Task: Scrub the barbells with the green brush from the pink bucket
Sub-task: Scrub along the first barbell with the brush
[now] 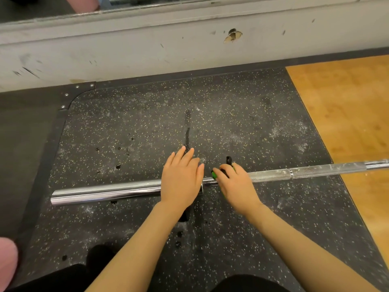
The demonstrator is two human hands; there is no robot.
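My right hand (234,183) is covering most of the green brush (214,175), so its bristles are staying out of sight. My left hand (182,175) is hiding the barbell (105,191) where sleeve meets shaft. The bar's far end is running off the right edge. The pink bucket (7,262) is showing only as a blurred sliver at the lower left corner.

We see both forearms bare up to the frame's lower edge, with no sleeve, watch or ring on the left hand (181,178) or the right hand (235,186). We wear no gloves. At the bottom edge our legs (242,284) are clad in plain black fabric.
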